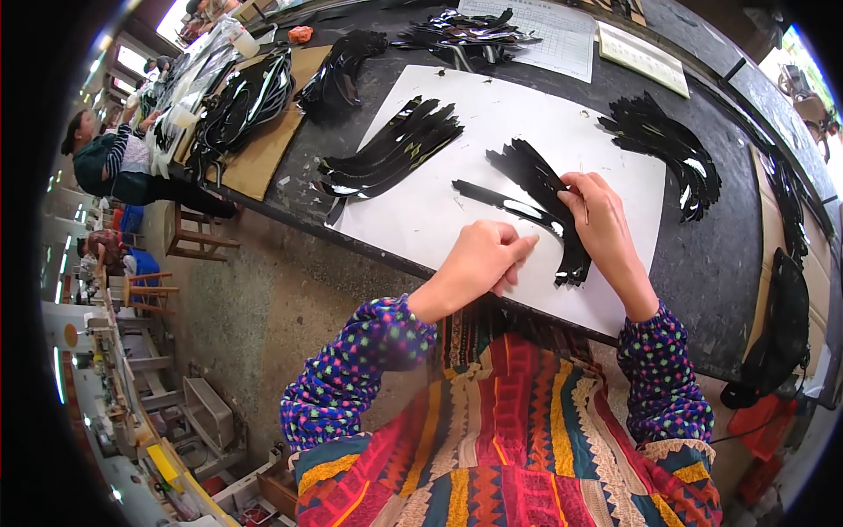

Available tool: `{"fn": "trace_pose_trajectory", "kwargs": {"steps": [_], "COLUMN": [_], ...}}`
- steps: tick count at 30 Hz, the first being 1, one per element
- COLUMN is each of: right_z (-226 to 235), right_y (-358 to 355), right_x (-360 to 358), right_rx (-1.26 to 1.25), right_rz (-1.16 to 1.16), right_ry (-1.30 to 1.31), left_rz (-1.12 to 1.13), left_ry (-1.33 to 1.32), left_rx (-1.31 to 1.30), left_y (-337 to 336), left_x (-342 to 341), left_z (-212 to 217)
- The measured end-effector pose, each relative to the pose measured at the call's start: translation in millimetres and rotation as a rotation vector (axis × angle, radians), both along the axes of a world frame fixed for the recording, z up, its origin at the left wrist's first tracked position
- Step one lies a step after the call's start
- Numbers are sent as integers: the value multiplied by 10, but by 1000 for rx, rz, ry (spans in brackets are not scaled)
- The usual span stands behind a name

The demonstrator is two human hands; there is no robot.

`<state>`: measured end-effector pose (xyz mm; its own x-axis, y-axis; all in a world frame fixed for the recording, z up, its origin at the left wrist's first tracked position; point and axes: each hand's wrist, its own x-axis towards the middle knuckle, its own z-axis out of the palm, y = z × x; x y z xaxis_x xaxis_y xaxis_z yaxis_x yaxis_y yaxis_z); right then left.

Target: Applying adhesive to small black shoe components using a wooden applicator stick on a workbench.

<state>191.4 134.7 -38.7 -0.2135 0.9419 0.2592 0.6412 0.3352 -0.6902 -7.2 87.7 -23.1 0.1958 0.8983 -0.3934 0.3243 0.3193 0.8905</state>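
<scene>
Currently my right hand (pixel 601 220) presses on the fanned stack of black curved strips (pixel 544 198) at the middle of the white sheet (pixel 492 114), pinning it, and pinches a thin pin-like tool whose tip I cannot make out. My left hand (pixel 483 259), loosely curled and holding nothing, rests fingertips beside a single strip (pixel 496 200), steadying it. Left of the sheet's centre lies another fan of strips (pixel 395 149). My hands hide the stack's near ends.

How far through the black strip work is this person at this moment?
Looks done: a fanned pile of black curved strips lies on the white sheet. In hand: the right hand presses a small stack of strips, the left hand beside a single strip. Seemingly left: the strip pile at the right and more heaps at the far edge.
</scene>
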Motion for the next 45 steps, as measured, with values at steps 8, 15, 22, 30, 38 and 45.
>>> {"fn": "trace_pose_trajectory", "kwargs": {"steps": [8, 15, 22, 30, 38, 45], "right_z": [-8, -52, -102, 18, -43, -55], "right_y": [47, 38, 60, -8, 15, -18], "right_x": [23, -11, -5, -38, -17, -60], "right_rx": [-99, -19, 140, -64, 59, 119], "right_rz": [62, -26, -39, 228, 151, 100], "right_ry": [214, 31, -90, 105, 66, 113], "left_rz": [-129, -122, -110, -124, -150, -143], "left_ry": [619, 669, 619, 541, 461, 632], "left_rx": [1069, 1007, 969, 1017, 971, 1089], "left_y": [380, 412, 365, 319, 37, 48], "left_x": [-241, -308, -307, -410, -490, -317], "left_z": [-386, -418, -363, -367, -291, -254]}}
